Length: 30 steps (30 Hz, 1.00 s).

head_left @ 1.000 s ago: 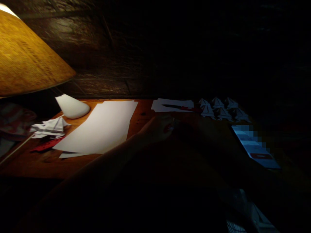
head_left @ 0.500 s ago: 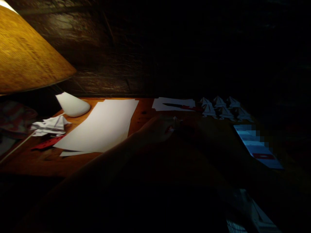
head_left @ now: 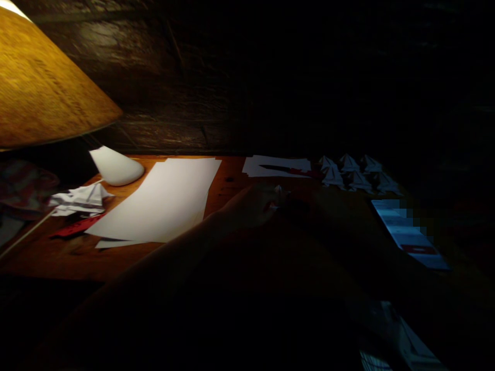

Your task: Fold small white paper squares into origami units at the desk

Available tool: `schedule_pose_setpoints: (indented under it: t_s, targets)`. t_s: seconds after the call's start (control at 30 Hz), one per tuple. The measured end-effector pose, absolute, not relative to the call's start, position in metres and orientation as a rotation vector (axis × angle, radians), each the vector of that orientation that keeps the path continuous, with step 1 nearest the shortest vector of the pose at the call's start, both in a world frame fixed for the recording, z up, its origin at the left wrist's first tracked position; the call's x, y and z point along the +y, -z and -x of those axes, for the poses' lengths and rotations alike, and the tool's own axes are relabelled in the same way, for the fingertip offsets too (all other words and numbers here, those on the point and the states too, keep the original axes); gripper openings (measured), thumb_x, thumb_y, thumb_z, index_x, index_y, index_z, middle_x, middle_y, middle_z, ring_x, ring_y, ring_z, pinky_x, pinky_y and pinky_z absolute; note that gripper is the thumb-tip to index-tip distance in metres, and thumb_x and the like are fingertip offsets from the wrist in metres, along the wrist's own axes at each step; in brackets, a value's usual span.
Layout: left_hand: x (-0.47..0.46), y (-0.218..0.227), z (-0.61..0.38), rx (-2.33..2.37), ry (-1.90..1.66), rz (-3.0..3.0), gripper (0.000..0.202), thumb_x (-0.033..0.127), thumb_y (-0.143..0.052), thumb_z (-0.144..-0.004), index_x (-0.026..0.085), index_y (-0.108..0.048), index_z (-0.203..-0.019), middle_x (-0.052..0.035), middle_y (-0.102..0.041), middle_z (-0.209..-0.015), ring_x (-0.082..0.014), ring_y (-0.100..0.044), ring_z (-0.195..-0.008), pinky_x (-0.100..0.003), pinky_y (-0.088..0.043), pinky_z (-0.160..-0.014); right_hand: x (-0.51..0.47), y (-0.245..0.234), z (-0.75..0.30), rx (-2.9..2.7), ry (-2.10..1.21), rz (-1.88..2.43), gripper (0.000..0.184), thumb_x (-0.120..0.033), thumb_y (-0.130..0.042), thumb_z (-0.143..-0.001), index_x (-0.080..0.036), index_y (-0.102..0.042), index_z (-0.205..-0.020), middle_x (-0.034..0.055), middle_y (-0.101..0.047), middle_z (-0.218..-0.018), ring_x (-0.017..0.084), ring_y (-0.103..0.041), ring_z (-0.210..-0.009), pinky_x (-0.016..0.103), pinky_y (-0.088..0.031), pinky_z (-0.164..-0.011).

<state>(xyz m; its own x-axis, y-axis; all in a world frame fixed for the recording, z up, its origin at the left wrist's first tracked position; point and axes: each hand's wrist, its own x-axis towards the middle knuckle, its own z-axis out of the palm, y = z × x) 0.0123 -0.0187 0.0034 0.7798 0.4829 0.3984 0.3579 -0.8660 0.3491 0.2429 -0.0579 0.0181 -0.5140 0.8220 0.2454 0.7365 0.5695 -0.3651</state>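
My left hand [head_left: 257, 204] is closed around a small piece of folded white paper [head_left: 278, 190] above the middle of the wooden table. Only the paper's pointed tip and a lower edge catch light between the hands. From the other side my right hand [head_left: 309, 200] meets the same paper, its fingers bent in on it; deep shadow covers most of that hand. Behind them a knife [head_left: 276, 168] with a red handle lies across a small stack of white paper [head_left: 253, 166]. Several folded paper figures [head_left: 359, 180] stand in two rows to the right.
Large white sheets [head_left: 166, 198] lie on the table [head_left: 46, 263] at left. Beside them are a crumpled-looking folded paper [head_left: 83, 200], a red object [head_left: 77, 225] and a lamp with a white base [head_left: 118, 167]. A lit screen [head_left: 406, 232] lies at right. A dark wall stands behind.
Almost nothing differs. Both hands stay at the folded paper in the same place, and the things on the table lie as before.
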Motion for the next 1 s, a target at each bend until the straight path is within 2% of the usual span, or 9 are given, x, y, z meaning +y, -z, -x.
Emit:
schedule_pose_setpoints:
  t_s: [0.13, 0.2, 0.3, 0.57, 0.8, 0.9, 1.0]
  targets:
    - [-0.019, -0.002, -0.013, 0.715, -0.661, -2.719, 0.017, 0.012, -0.057, -0.084, 0.019, -0.070, -0.093, -0.0053, -0.070, -0.096, -0.0178, -0.067, -0.090, -0.030, -0.054, -0.079, -0.056, -0.016, -0.242, -2.426, -0.304, 1.239, 0.019, -0.035, -0.064, -0.091, -0.026, -0.078, -0.100, 0.0080, -0.076, -0.101, 0.025, -0.067, -0.090, 0.035, -0.046, -0.075]
    - [-0.020, -0.002, -0.014, 0.771, -0.656, -2.717, 0.020, 0.013, -0.058, -0.084, 0.018, -0.070, -0.099, -0.0065, -0.069, -0.098, -0.0189, -0.066, -0.092, -0.032, -0.054, -0.079, -0.055, -0.015, -0.242, -2.421, -0.308, 1.225, 0.018, -0.034, -0.065, -0.091, -0.028, -0.078, -0.100, 0.0074, -0.076, -0.101, 0.025, -0.067, -0.090, 0.036, -0.046, -0.076]
    - [-0.022, -0.002, -0.015, 0.794, -0.664, -2.710, 0.023, 0.014, -0.057, -0.085, 0.016, -0.068, -0.105, -0.0082, -0.068, -0.100, -0.0194, -0.065, -0.092, -0.032, -0.054, -0.080, -0.055, -0.014, -0.243, -2.429, -0.291, 1.212, 0.023, -0.034, -0.060, -0.094, -0.028, -0.077, -0.108, 0.0077, -0.075, -0.106, 0.026, -0.067, -0.093, 0.037, -0.047, -0.079]
    - [-0.015, 0.005, -0.015, 0.877, -0.715, -2.597, 0.021, 0.015, -0.057, -0.085, 0.016, -0.073, -0.098, -0.0068, -0.069, -0.092, -0.0174, -0.065, -0.083, -0.030, -0.051, -0.072, -0.043, -0.005, -0.247, -2.405, -0.358, 1.180, 0.028, -0.027, -0.060, -0.093, -0.029, -0.076, -0.116, 0.0059, -0.075, -0.110, 0.023, -0.067, -0.095, 0.034, -0.049, -0.079]
    - [-0.008, 0.002, -0.013, 0.876, -0.754, -2.488, 0.016, 0.020, -0.061, -0.086, 0.018, -0.076, -0.091, -0.0050, -0.074, -0.087, -0.0163, -0.066, -0.080, -0.030, -0.051, -0.074, -0.023, 0.017, -0.251, -2.352, -0.366, 1.139, 0.025, -0.022, -0.057, -0.092, -0.022, -0.077, -0.106, 0.0079, -0.073, -0.098, 0.021, -0.066, -0.087, 0.034, -0.047, -0.076]
    - [-0.006, 0.004, -0.015, 0.917, -0.795, -2.440, 0.016, 0.019, -0.061, -0.085, 0.018, -0.075, -0.092, -0.0044, -0.076, -0.089, -0.0162, -0.068, -0.081, -0.030, -0.051, -0.073, -0.019, 0.022, -0.251, -2.306, -0.375, 1.139, 0.023, -0.019, -0.056, -0.089, -0.020, -0.077, -0.099, 0.0089, -0.074, -0.101, 0.022, -0.067, -0.090, 0.035, -0.048, -0.078]
    - [-0.002, 0.010, -0.018, 0.969, -0.895, -2.370, 0.014, 0.019, -0.061, -0.085, 0.017, -0.074, -0.092, -0.0041, -0.076, -0.088, -0.0157, -0.068, -0.081, -0.030, -0.051, -0.074, -0.020, 0.019, -0.248, -2.187, -0.427, 1.183, 0.022, -0.024, -0.056, -0.091, -0.019, -0.075, -0.099, 0.0092, -0.076, -0.104, 0.024, -0.068, -0.094, 0.038, -0.049, -0.083]
